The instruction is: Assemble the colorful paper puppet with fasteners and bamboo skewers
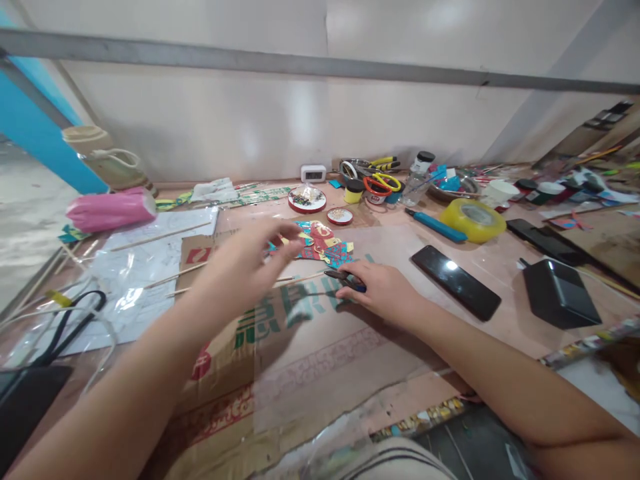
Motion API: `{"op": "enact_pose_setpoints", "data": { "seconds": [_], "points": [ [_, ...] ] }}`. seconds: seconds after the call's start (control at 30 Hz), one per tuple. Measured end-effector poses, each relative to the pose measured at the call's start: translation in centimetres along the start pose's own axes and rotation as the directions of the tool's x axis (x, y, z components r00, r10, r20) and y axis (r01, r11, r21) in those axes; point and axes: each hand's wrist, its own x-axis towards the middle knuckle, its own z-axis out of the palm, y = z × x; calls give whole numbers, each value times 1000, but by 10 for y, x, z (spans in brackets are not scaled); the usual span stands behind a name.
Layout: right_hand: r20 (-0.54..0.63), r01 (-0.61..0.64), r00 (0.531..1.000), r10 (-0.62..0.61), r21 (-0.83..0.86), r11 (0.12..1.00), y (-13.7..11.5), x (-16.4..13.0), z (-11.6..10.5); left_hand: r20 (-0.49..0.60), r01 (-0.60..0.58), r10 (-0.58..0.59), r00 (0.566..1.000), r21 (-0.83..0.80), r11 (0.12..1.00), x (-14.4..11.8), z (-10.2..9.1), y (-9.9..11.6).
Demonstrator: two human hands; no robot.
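My left hand [245, 257] hovers over the cardboard [220, 373], slightly blurred, with fingers curved and thumb apart. Nothing shows in its grasp. Just beyond its fingertips lie shiny red, blue and gold patterned cutouts [325, 243]. My right hand [383, 290] rests lower on the sheet and is closed on small dark pliers [345, 280] with a bit of blue on them; the palm hides most of their handles. Thin wooden sticks [187, 272] run across the board's left part, and one stick end lies near the tips of the pliers.
Right of my right hand lie a phone [455, 281], a black box [560, 293], a blue cutter [435, 225] and yellow tape [473, 220]. Behind are a bead dish [307, 199], scissors [379, 185] and jars. Left are a pink pouch [113, 209], papers [135, 307] and cables.
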Motion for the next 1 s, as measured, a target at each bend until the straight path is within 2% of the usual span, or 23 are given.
{"op": "enact_pose_setpoints", "data": {
  "seconds": [0.1,0.17,0.3,0.47,0.73,0.9,1.0],
  "points": [
    [-40,3,999,-2,3,1000,1,0,-3,187,54,-46,981,-38,998,4,30,2],
    [-61,8,998,-8,-6,1000,1,0,-4,270,79,-61,961,-59,995,5,45,2],
    [-88,19,996,-21,-27,999,2,-2,-5,313,76,-44,949,-93,993,5,53,1],
    [-109,34,993,-35,-14,999,-1,-4,-7,271,63,-32,962,-109,992,3,47,5],
    [-106,33,994,-32,12,999,-2,-5,-8,271,-18,7,962,40,999,0,45,8],
    [-71,-1,997,8,94,996,-6,-5,-10,157,-127,118,981,52,991,-3,48,2],
    [-14,-32,999,35,194,980,-9,-5,-14,55,-225,219,974,172,959,-5,48,0]
  ]
}}
